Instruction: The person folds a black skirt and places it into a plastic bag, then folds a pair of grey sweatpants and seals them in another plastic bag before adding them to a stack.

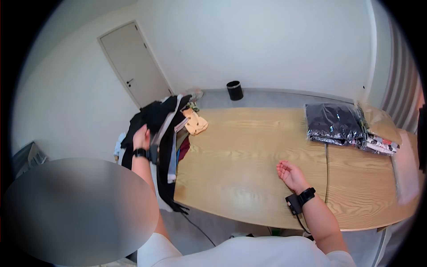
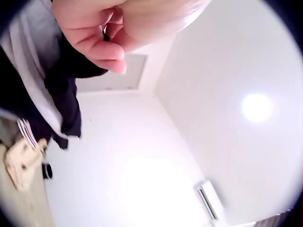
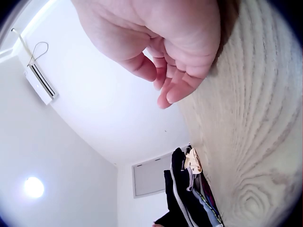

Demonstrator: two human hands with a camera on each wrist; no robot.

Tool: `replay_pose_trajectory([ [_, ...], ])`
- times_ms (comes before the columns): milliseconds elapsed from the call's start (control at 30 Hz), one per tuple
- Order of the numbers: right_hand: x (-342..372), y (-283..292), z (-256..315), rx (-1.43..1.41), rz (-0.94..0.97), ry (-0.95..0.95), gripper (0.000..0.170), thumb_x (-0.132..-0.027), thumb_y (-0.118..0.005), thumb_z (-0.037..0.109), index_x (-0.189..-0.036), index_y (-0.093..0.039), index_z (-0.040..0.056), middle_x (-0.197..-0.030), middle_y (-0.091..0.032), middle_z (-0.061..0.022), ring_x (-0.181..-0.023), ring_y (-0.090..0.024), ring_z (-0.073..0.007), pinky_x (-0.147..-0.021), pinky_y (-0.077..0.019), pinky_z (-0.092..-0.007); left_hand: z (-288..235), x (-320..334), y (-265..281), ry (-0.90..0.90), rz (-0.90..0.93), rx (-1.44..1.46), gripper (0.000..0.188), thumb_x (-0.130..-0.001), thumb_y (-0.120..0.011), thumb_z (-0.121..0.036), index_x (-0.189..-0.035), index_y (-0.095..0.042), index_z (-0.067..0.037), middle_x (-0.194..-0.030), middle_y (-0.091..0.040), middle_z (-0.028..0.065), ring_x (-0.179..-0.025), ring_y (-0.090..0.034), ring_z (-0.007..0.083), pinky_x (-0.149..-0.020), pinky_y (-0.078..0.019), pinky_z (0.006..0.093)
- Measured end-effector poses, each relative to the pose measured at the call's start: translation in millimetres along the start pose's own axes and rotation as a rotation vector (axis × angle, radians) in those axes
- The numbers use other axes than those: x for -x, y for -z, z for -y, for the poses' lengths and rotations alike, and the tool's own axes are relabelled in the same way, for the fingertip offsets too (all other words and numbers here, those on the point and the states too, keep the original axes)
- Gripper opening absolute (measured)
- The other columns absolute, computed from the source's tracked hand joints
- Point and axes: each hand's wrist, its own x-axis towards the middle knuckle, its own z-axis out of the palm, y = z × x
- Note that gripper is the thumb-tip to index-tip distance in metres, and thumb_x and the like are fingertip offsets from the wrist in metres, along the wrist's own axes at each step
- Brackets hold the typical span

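Left hand (image 1: 141,137) grips black garment (image 1: 159,111), fingers curled, at desk's (image 1: 235,178) left end | right hand (image 1: 293,176), loosely open (empty), well apart

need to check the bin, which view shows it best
The head view: the black bin is whole and unobstructed there. The left wrist view shows it smaller and less distinctly; the right wrist view doesn't show it.

Black garment (image 2: 75,65) partly hidden behind left fingers (image 2: 100,50)

Bright ceiling glare in both wrist views, dark curved edges, head view's lower-left blurred.
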Motion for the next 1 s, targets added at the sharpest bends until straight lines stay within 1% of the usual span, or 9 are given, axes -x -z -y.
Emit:
replay_pose_trajectory([
  [67,-1,-3,0,-0.002,-0.007,-0.002,0.013,-0.091,-0.048,0.01,-0.097,-0.053,-0.0007,-0.091,-0.059,-0.0126,-0.084,-0.059,-0.0207,-0.076,-0.0511,-0.0297,-21,46,-68,-0.025,0.045,0.013,0.026,-0.091,-0.054,-0.005,-0.116,-0.059,-0.001,-0.082,-0.057,-0.0012,-0.059,-0.049,0.0048,-0.054,-0.0462,0.0139],
  [333,5,-6,5,0.016,-0.085,-0.042,0.021,-0.093,-0.046,0.014,-0.104,-0.05,-0.0038,-0.106,-0.058,-0.0198,-0.101,-0.058,-0.0289,-0.087,-0.0505,-0.036,5,226,-213,0.17,0.516,0.13,0.017,-0.089,-0.056,-0.005,-0.104,-0.059,0.001,-0.084,-0.058,0.0019,-0.068,-0.052,0.0065,-0.059,-0.0438,0.0166],
  [433,26,-18,15,0.083,-0.144,-0.138,0.031,-0.095,-0.044,0.022,-0.111,-0.047,-0.0041,-0.111,-0.056,-0.0225,-0.105,-0.057,-0.0301,-0.091,-0.0475,-0.0384,23,312,-221,0.451,0.731,0.211,0.025,-0.091,-0.054,-0.005,-0.115,-0.052,-0.001,-0.088,-0.059,0.0015,-0.072,-0.058,0.0066,-0.061,-0.0472,0.0154],
  [500,46,-28,26,0.093,-0.18,-0.213,0.037,-0.096,-0.043,0.028,-0.115,-0.046,-0.0034,-0.113,-0.055,-0.0234,-0.107,-0.056,-0.0304,-0.093,-0.0454,-0.0392,17,359,-209,0.75,1.04,0.15,0.037,-0.092,-0.053,-0.01,-0.128,-0.044,-0.003,-0.111,-0.06,0.011,-0.088,-0.063,0.0153,-0.068,-0.05,0.0207],
  [567,60,-34,35,0.205,-0.15,-0.355,0.042,-0.096,-0.042,0.035,-0.118,-0.044,-0.0004,-0.116,-0.055,-0.0225,-0.108,-0.055,-0.0303,-0.094,-0.0441,-0.0394,-11,379,-200,0.812,1.137,0.021,0.041,-0.092,-0.053,-0.01,-0.131,-0.042,-0.004,-0.12,-0.056,0.0138,-0.093,-0.063,0.0201,-0.073,-0.0506,0.0226],
  [733,65,-25,28,0.341,-0.118,-0.316,0.03,-0.094,-0.049,0.031,-0.109,-0.051,0.0057,-0.108,-0.06,-0.0136,-0.102,-0.057,-0.0227,-0.089,-0.0458,-0.0346,-16,298,-168,0.286,0.744,-0.1,0.04,-0.09,-0.054,-0.009,-0.127,-0.044,-0.002,-0.122,-0.054,0.0131,-0.105,-0.058,0.02,-0.082,-0.0481,0.0256],
  [833,62,-38,22,0.448,-0.12,-0.276,0.016,-0.09,-0.057,0.021,-0.1,-0.056,0.009,-0.096,-0.062,-0.0055,-0.087,-0.059,-0.014,-0.079,-0.0478,-0.0287,14,219,-136,0.23,0.504,-0.286,0.036,-0.09,-0.053,-0.012,-0.124,-0.046,-0.003,-0.114,-0.057,0.0081,-0.107,-0.053,0.0173,-0.088,-0.0423,0.0269],
  [933,56,-49,14,0.624,-0.052,-0.311,0.024,-0.088,-0.06,0.018,-0.107,-0.056,0.005,-0.094,-0.062,-0.0059,-0.087,-0.059,-0.0124,-0.075,-0.0479,-0.0265,57,159,-114,0.234,0.292,-0.559,0.038,-0.084,-0.057,-0.011,-0.12,-0.049,-0.002,-0.083,-0.054,-0.0002,-0.071,-0.05,0.0085,-0.062,-0.0437,0.0229],
  [1000,62,-67,12,0.903,-0.25,-0.295,0.033,-0.084,-0.063,0.015,-0.114,-0.053,0.0028,-0.087,-0.06,-0.0033,-0.076,-0.056,-0.0092,-0.065,-0.0451,-0.0244,85,129,-106,0.294,0.282,-0.675,0.038,-0.081,-0.06,-0.013,-0.116,-0.052,-0.001,-0.082,-0.053,0.0024,-0.071,-0.05,0.0109,-0.063,-0.0439,0.0261],
])
